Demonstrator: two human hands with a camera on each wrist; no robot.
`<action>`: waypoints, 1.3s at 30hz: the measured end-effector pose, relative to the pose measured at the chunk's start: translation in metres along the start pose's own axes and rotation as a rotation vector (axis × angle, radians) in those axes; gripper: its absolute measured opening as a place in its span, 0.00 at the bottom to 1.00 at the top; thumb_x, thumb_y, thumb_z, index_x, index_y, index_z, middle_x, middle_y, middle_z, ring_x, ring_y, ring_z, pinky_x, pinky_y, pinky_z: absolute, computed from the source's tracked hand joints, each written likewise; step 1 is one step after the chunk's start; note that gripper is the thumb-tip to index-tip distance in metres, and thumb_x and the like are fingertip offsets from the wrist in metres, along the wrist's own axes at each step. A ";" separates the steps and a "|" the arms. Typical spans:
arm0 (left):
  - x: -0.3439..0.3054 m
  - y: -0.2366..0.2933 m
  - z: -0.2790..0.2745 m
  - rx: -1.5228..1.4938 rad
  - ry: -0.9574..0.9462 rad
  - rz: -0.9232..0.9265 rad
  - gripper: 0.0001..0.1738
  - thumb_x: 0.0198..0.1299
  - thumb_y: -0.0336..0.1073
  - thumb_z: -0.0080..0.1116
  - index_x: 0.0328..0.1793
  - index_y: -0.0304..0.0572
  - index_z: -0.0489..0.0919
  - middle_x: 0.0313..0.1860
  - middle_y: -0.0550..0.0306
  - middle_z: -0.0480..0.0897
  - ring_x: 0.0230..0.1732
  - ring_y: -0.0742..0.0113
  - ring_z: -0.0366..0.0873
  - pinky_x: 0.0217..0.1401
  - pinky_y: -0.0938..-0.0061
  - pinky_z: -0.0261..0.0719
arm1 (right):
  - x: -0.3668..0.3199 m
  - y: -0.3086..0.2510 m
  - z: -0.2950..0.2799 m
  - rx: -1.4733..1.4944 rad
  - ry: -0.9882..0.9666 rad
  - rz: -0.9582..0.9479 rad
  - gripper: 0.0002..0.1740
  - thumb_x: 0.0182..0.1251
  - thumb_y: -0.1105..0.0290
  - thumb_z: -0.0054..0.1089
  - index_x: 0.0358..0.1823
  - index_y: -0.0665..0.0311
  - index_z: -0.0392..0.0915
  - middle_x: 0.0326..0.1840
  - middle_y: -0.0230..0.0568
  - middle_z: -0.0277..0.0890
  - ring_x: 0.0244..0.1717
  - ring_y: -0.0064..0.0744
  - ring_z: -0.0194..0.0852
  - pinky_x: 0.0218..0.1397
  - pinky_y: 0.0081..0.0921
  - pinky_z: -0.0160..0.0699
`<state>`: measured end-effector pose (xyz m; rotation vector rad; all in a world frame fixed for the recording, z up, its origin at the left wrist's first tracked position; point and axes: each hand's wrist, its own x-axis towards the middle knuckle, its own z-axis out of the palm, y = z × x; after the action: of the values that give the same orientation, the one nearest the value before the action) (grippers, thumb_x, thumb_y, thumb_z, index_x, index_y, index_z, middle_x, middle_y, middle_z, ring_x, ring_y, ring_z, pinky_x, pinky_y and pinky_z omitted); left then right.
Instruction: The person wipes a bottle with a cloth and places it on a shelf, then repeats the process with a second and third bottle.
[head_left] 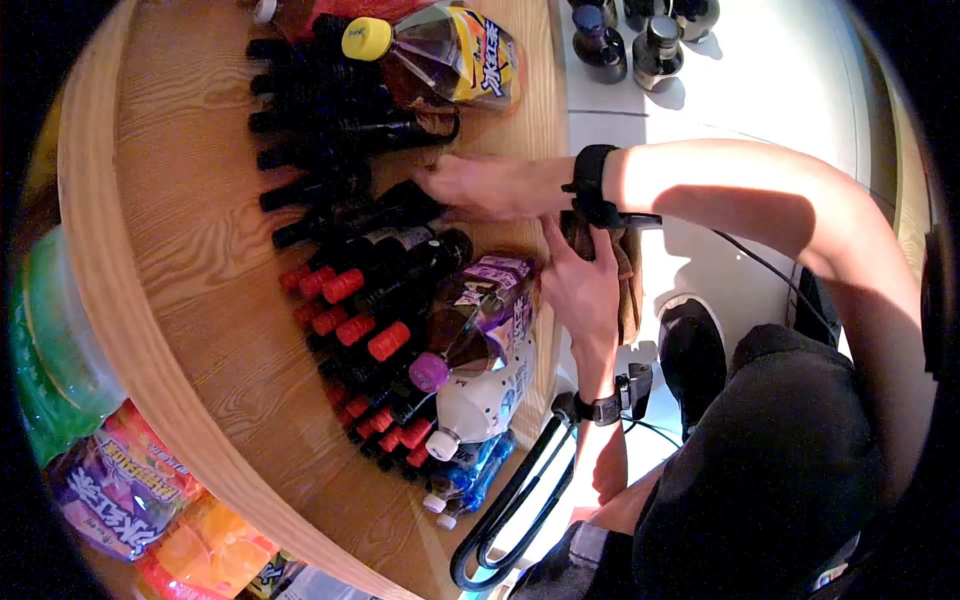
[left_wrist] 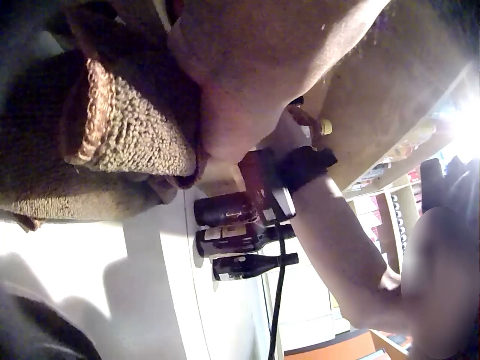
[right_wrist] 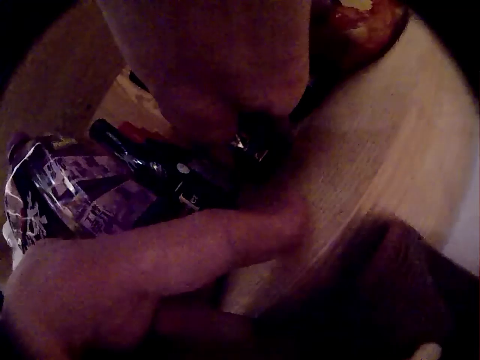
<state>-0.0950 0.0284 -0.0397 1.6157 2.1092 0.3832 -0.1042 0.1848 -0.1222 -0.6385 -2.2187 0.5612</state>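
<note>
My right hand (head_left: 485, 187) reaches in over a wooden shelf (head_left: 200, 250) and grips a dark bottle (head_left: 408, 203) among rows of similar bottles. In the right wrist view that bottle (right_wrist: 262, 146) shows only partly beneath the fingers. My left hand (head_left: 580, 290) is at the shelf's front edge, just below the right wrist, holding a folded brown towel (head_left: 628, 300). Coarse knit fabric of the towel (left_wrist: 142, 124) hangs beside the left hand in the left wrist view. Close to the left fingers lies a purple-labelled drink bottle (head_left: 487, 310).
A yellow-capped tea bottle (head_left: 455, 55) lies on the shelf above the right hand. Red-capped bottles (head_left: 355, 330), a white bottle (head_left: 480, 400) and blue bottles (head_left: 475, 475) fill the lower part. Several dark bottles (head_left: 658, 55) stand on the white floor. A black looped rail (head_left: 515, 500) borders the shelf.
</note>
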 end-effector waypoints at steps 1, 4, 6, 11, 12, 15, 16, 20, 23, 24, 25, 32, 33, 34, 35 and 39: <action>0.000 0.000 0.000 0.038 0.013 0.024 0.35 0.58 0.41 0.62 0.66 0.26 0.66 0.45 0.26 0.80 0.46 0.33 0.80 0.46 0.52 0.80 | 0.001 0.002 0.004 -0.004 0.048 -0.041 0.40 0.61 0.62 0.58 0.67 0.80 0.54 0.47 0.50 0.67 0.51 0.46 0.66 0.53 0.37 0.75; 0.000 -0.004 0.004 0.031 0.047 0.097 0.33 0.58 0.42 0.62 0.64 0.26 0.67 0.42 0.27 0.81 0.42 0.32 0.80 0.42 0.51 0.80 | 0.011 0.001 0.008 -0.034 -0.103 0.064 0.39 0.59 0.65 0.56 0.68 0.81 0.53 0.47 0.50 0.68 0.52 0.45 0.65 0.52 0.35 0.76; 0.001 -0.002 0.003 0.049 0.015 0.083 0.32 0.58 0.43 0.62 0.61 0.26 0.68 0.40 0.28 0.81 0.41 0.32 0.80 0.41 0.51 0.80 | 0.014 -0.007 -0.004 -0.026 -0.074 0.052 0.39 0.59 0.66 0.55 0.68 0.80 0.53 0.47 0.49 0.68 0.52 0.45 0.66 0.52 0.35 0.76; 0.002 0.015 0.001 0.073 -0.024 -0.024 0.27 0.58 0.46 0.61 0.51 0.27 0.70 0.32 0.27 0.81 0.36 0.31 0.80 0.37 0.50 0.80 | 0.029 -0.005 0.019 -0.160 -0.209 0.175 0.39 0.57 0.69 0.54 0.70 0.75 0.53 0.48 0.49 0.68 0.50 0.47 0.68 0.53 0.35 0.76; 0.004 0.010 0.004 0.110 -0.005 0.036 0.27 0.59 0.46 0.60 0.49 0.26 0.70 0.30 0.28 0.81 0.35 0.31 0.81 0.36 0.50 0.80 | 0.026 -0.004 0.018 -0.142 -0.174 0.169 0.37 0.57 0.69 0.54 0.69 0.74 0.54 0.48 0.49 0.68 0.50 0.48 0.69 0.53 0.36 0.75; 0.003 0.000 0.009 0.148 0.027 0.114 0.26 0.59 0.47 0.59 0.47 0.26 0.71 0.28 0.28 0.81 0.32 0.32 0.81 0.35 0.49 0.80 | 0.026 -0.006 0.011 -0.035 -0.107 0.140 0.34 0.58 0.69 0.53 0.67 0.72 0.58 0.49 0.50 0.69 0.51 0.50 0.69 0.55 0.39 0.74; 0.003 -0.001 0.010 0.147 0.040 0.132 0.26 0.60 0.47 0.59 0.45 0.26 0.71 0.27 0.28 0.81 0.31 0.32 0.81 0.35 0.49 0.80 | 0.027 -0.007 0.008 0.052 -0.076 0.116 0.32 0.58 0.69 0.53 0.65 0.72 0.59 0.50 0.50 0.69 0.52 0.51 0.69 0.56 0.40 0.74; 0.005 -0.001 0.013 0.183 0.021 0.106 0.24 0.60 0.46 0.57 0.45 0.25 0.71 0.27 0.28 0.81 0.31 0.33 0.81 0.34 0.50 0.80 | 0.036 0.019 0.041 0.010 -0.237 0.110 0.29 0.61 0.69 0.51 0.63 0.71 0.62 0.53 0.50 0.68 0.54 0.51 0.68 0.60 0.40 0.72; 0.003 0.001 0.010 0.179 0.019 0.095 0.25 0.61 0.46 0.56 0.45 0.24 0.71 0.28 0.27 0.80 0.31 0.33 0.81 0.34 0.52 0.81 | 0.034 0.021 0.050 -0.062 -0.011 -0.036 0.25 0.63 0.70 0.49 0.61 0.70 0.63 0.53 0.51 0.70 0.56 0.50 0.68 0.63 0.38 0.71; 0.001 0.002 0.010 0.186 0.027 0.115 0.25 0.62 0.46 0.56 0.45 0.24 0.71 0.29 0.27 0.81 0.31 0.33 0.81 0.34 0.52 0.81 | 0.037 0.022 0.055 -0.114 0.055 -0.080 0.24 0.63 0.70 0.49 0.60 0.71 0.63 0.52 0.51 0.71 0.56 0.51 0.69 0.63 0.38 0.71; 0.000 0.002 0.011 0.192 0.034 0.134 0.25 0.62 0.46 0.56 0.46 0.24 0.71 0.29 0.27 0.81 0.32 0.34 0.82 0.34 0.52 0.81 | 0.040 0.023 0.060 -0.166 0.120 -0.124 0.23 0.63 0.70 0.50 0.59 0.71 0.63 0.51 0.52 0.72 0.55 0.51 0.70 0.62 0.38 0.72; -0.001 -0.001 0.017 0.163 0.072 0.135 0.23 0.59 0.44 0.59 0.48 0.28 0.71 0.30 0.30 0.81 0.32 0.36 0.82 0.33 0.54 0.81 | 0.055 0.022 0.064 0.029 -0.169 0.109 0.24 0.63 0.70 0.50 0.60 0.73 0.63 0.49 0.54 0.73 0.54 0.54 0.72 0.60 0.39 0.74; -0.001 -0.001 0.017 0.161 0.069 0.136 0.23 0.60 0.44 0.59 0.48 0.28 0.71 0.30 0.30 0.81 0.32 0.36 0.82 0.33 0.54 0.81 | 0.057 0.022 0.066 0.049 -0.199 0.143 0.24 0.63 0.70 0.50 0.60 0.73 0.62 0.49 0.54 0.73 0.54 0.54 0.72 0.60 0.39 0.74; -0.001 -0.001 0.017 0.162 0.067 0.133 0.24 0.60 0.44 0.59 0.48 0.28 0.71 0.29 0.31 0.81 0.31 0.36 0.82 0.33 0.54 0.81 | 0.058 0.023 0.067 0.066 -0.225 0.176 0.25 0.63 0.70 0.51 0.60 0.73 0.62 0.49 0.54 0.73 0.54 0.54 0.72 0.59 0.39 0.74; 0.000 -0.001 0.018 0.165 0.063 0.131 0.24 0.60 0.44 0.59 0.49 0.28 0.71 0.29 0.31 0.81 0.31 0.36 0.82 0.33 0.54 0.81 | 0.060 0.024 0.068 0.089 -0.245 0.203 0.25 0.63 0.70 0.51 0.60 0.73 0.62 0.49 0.54 0.73 0.54 0.55 0.72 0.59 0.39 0.75; 0.002 -0.002 0.019 0.162 0.061 0.128 0.24 0.60 0.44 0.59 0.50 0.28 0.70 0.28 0.31 0.81 0.30 0.36 0.82 0.32 0.54 0.81 | 0.068 -0.009 0.008 0.142 -0.307 0.283 0.25 0.63 0.69 0.51 0.59 0.73 0.62 0.47 0.57 0.73 0.52 0.57 0.74 0.55 0.41 0.77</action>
<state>-0.0872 0.0284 -0.0572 1.8594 2.1355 0.3126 -0.1537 0.2171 -0.0858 -0.8445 -2.3563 1.0099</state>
